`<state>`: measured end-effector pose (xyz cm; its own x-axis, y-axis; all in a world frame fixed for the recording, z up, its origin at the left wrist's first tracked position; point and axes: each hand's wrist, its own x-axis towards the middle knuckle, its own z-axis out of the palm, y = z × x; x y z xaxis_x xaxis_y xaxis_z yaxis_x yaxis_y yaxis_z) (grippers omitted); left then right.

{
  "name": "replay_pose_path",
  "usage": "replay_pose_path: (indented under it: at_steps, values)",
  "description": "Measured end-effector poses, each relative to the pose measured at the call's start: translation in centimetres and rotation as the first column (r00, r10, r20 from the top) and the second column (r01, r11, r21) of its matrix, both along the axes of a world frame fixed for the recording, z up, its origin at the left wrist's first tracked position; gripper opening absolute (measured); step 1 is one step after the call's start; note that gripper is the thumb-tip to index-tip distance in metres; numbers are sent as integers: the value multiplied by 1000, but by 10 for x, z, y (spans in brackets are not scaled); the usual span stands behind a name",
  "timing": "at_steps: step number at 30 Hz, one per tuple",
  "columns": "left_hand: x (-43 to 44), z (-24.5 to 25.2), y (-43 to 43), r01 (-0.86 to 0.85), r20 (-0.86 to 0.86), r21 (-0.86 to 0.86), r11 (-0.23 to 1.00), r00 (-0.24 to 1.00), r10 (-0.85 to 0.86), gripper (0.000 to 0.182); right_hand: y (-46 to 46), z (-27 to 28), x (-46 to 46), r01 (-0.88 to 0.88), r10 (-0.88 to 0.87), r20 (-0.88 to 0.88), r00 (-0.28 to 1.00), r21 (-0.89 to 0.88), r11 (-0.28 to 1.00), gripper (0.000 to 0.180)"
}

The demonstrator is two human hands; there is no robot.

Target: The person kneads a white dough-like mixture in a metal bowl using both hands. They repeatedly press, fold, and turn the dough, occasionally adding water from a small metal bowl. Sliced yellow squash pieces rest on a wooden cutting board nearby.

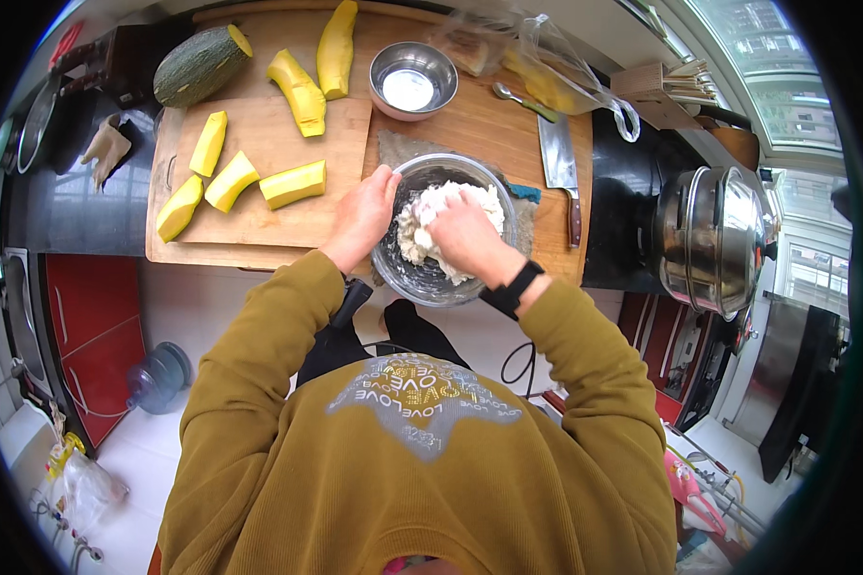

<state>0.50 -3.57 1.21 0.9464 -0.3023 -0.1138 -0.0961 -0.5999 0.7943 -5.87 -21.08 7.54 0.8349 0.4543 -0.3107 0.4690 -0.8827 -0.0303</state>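
Observation:
My left hand (363, 215) grips the left rim of a large mixing bowl (421, 289), with the thumb side along the edge. Inside the bowl lies a shaggy mass of white dough (417, 226), and flour smears coat the wall. My right hand (467, 233) is down in the bowl, its fingers curled into the dough and partly hidden by it. Under the bowl a grey-brown cloth (399, 147) is spread on the wooden board.
Peeled yellow squash pieces (231, 181) lie on a cutting board (259, 228), near an unpeeled squash (203, 66). A small metal bowl (413, 79) stands behind. To the right are a cleaver (561, 162), a spoon (525, 102), a plastic bag (557, 65) and a steamer pot (708, 241).

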Motion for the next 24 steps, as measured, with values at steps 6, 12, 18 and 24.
replay_pose_path:
  at_steps: [6, 12, 18, 24]
  values:
    - [1, 0, -2, 2, 11, 41, 999, 1000, -3, 26, 13, -9, -25, -305, 322, -136, 937, 129, 943, 18]
    - [0, -1, 1, 23, 36, -1, 1000, 999, -23, 27, 5, -27, 36, -146, 147, 0, 989, 88, 985, 9]
    - [-2, -1, -1, 9, 36, 33, 999, 999, -10, 29, -29, 1, 22, 239, -224, -222, 949, 44, 970, 43]
    - [-2, -2, 0, -12, 55, 38, 999, 998, 10, 30, -38, 11, -30, 181, -182, -13, 983, 195, 964, 58]
